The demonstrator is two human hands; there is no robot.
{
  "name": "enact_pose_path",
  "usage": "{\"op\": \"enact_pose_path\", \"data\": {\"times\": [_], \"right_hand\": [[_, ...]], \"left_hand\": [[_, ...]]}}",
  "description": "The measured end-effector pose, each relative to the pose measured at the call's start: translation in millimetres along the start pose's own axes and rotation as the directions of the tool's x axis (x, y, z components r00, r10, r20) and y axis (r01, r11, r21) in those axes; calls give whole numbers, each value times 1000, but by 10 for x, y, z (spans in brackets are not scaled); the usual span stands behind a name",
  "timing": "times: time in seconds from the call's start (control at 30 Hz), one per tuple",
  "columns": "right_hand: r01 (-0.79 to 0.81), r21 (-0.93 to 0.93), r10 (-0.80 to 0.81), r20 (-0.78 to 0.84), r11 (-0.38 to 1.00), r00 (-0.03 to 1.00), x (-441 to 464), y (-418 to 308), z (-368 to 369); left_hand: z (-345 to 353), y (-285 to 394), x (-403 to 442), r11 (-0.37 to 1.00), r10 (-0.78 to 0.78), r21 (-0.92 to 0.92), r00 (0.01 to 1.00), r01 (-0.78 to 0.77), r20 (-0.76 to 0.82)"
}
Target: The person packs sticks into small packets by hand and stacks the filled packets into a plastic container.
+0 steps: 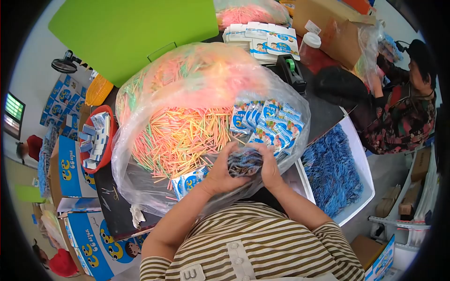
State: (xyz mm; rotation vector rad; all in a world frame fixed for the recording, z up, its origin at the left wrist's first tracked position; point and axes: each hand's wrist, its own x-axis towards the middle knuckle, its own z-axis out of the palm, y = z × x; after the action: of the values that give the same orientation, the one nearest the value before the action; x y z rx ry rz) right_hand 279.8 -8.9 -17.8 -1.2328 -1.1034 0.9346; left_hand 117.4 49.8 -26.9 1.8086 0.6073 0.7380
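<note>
Between my two hands is a bundle of thin, dark blue and brown strands [244, 162]. My left hand [218, 172] is closed around its left side and my right hand [270, 168] grips the right side. Just beyond lies a large clear plastic bag [126, 157], opened wide and filled with thin pink, yellow and green sticks [183, 136]. Several blue and white printed packets [272, 126] rest on the bag to the right of the sticks. Another such packet [189, 181] lies near my left forearm.
To the right, a white bin [368, 180] holds many blue strands [333, 171]. A red basket [110, 147] of small boxes stands left. Farther back are a tape dispenser [291, 75], flat printed cartons [281, 40] and a green board [126, 33]. A co-worker [398, 107] sits at right.
</note>
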Motion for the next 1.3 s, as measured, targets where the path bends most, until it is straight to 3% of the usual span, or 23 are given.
{"op": "enact_pose_path", "data": {"times": [0.07,0.13,0.2,0.27,0.4,0.47,0.5,0.63,0.7,0.83,0.9,0.97,1.07,1.1,1.17,1.2,1.3], "right_hand": [[11,104,-15,38,994,999,34,213,-56],[-25,334,18,23,942,1000,-65,129,-44],[21,383,-25,3,923,1000,-102,123,-122],[71,-13,-72,-130,997,989,-196,78,-217],[148,-89,-156,-83,985,984,-247,2,-204],[185,-225,-168,93,957,981,-210,-47,-189],[274,-213,-253,124,938,960,-196,-146,-129],[195,-182,-184,76,964,980,-148,-33,-90],[466,-331,-460,99,821,882,-108,-24,-89],[466,-402,-446,146,789,883,-137,-156,-69],[191,-189,-230,-208,963,951,-114,-179,-68],[153,-132,-180,-221,979,959,-76,-78,-70],[254,-239,-233,114,937,966,-87,-15,-95],[258,-239,-235,120,936,964,-71,-53,-70],[411,-237,-410,53,881,910,-69,-100,12],[406,-242,-407,49,881,912,-84,-87,18],[315,-245,-254,248,917,935,-77,-40,-28]], "left_hand": [[-15,-1,3,994,-68,-89,998,68,8],[-21,-61,-50,983,-184,-21,983,183,-17],[-32,-59,-44,986,-155,59,988,156,-24],[-23,-38,-35,992,-110,-63,994,108,-21],[-10,-114,-96,991,-123,-52,992,123,-1],[-19,-56,-79,992,-112,-51,994,112,7],[-18,-16,-66,993,-108,-52,994,108,4],[-8,31,-88,980,-92,-181,996,88,-14],[-11,23,-72,974,-110,-202,994,103,-23],[-6,-13,-78,966,-163,-202,987,159,-1],[-11,-49,-77,960,-181,-217,983,175,-9],[-16,-60,-89,987,-113,-115,993,111,-15],[-19,25,-87,946,-175,-278,985,167,-4],[-21,43,-75,934,-164,-322,986,153,-7],[-33,-9,-104,948,-167,-276,986,158,-10],[-32,-9,-113,960,-168,-229,986,163,-4],[-25,34,-82,972,-109,-208,994,106,-5]]}}
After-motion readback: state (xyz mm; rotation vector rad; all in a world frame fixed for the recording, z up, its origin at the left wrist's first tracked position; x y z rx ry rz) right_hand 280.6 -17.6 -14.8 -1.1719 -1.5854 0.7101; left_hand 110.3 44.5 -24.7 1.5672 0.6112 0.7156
